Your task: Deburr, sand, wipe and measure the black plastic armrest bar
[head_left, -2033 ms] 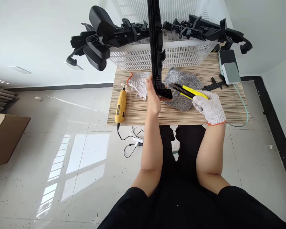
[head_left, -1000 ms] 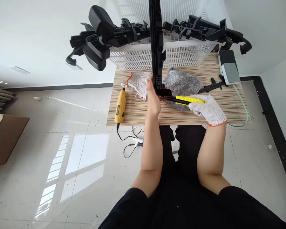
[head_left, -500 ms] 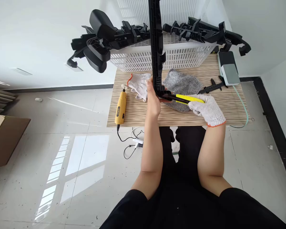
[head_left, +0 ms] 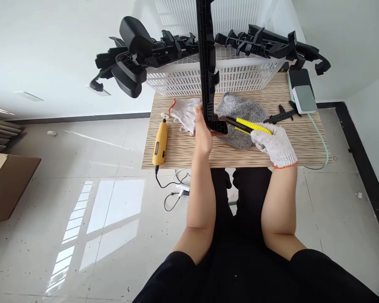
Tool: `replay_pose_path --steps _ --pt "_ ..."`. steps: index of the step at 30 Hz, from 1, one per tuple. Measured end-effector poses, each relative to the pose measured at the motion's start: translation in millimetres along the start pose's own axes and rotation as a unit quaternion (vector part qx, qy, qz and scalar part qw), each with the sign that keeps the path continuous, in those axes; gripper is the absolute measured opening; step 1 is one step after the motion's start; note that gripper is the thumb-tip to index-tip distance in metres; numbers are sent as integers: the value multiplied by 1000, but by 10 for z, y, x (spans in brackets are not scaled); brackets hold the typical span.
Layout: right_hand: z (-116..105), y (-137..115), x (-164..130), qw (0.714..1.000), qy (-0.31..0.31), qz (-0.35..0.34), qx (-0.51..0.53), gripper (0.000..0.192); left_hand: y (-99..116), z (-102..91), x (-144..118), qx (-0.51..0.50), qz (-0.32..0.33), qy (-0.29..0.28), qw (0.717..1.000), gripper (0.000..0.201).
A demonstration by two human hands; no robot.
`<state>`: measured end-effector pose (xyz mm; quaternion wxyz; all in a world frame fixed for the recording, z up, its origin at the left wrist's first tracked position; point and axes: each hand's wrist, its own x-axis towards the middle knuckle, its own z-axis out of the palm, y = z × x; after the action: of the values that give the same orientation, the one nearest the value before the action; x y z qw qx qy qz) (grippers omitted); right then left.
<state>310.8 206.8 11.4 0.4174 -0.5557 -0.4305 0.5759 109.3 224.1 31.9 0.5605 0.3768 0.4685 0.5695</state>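
My bare left hand [head_left: 204, 129] is closed round the lower end of a long black plastic part [head_left: 207, 63], which stands up in front of me and bends to the right at the bottom. In my right hand [head_left: 275, 143], covered by a white knit glove with an orange cuff, is a yellow and black utility knife [head_left: 251, 126]. Its dark front end points left at the bent foot of the part; whether it touches cannot be told. Behind the knife lies a grey mottled cloth [head_left: 241, 110]. A second white glove [head_left: 185, 110] rests left of my left hand.
White slatted baskets [head_left: 240, 75] stand at the back, with black plastic parts [head_left: 170, 48] sticking out both sides. A yellow corded rotary tool [head_left: 160, 143] lies on the table's left [head_left: 233, 158]. Black calipers [head_left: 281, 114] and a grey-green box with a cable [head_left: 304, 99] are at right.
The knife's front end has moved up and slightly back from the part's bent foot, uncovering its end. My right hand shifted slightly; my left hand keeps its hold.
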Motion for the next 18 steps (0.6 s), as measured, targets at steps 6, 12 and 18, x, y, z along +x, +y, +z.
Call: replay_pose_path --steps 6,12,18 --pt "-2 -27 -12 999 -23 26 -12 33 -23 2 4 -19 13 4 1000 64" --pt "-32 -3 -20 999 -41 27 -19 34 -76 -28 47 1 10 20 1000 74" --pt "-158 21 22 936 327 -115 59 37 -117 -56 77 1 26 12 1000 72"
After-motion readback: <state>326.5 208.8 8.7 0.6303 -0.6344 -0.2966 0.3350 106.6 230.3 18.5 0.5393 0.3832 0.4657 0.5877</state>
